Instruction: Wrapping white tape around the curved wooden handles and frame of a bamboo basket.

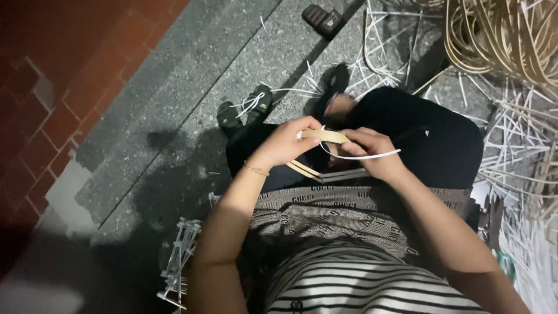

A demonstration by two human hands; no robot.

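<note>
- Head view: left hand (285,142) & right hand (372,152) both closed on tan cane strip (328,136), held over lap.
- Thin white strip (366,156) loops round it; looks like mid-wrap.
- Next needs steady tension, prob.

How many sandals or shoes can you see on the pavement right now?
3. A dark sandal lies at the top, a green sandal left of the knees, and a black shoe is on the person's foot ahead. Others may be hidden under the cane scraps.
</note>
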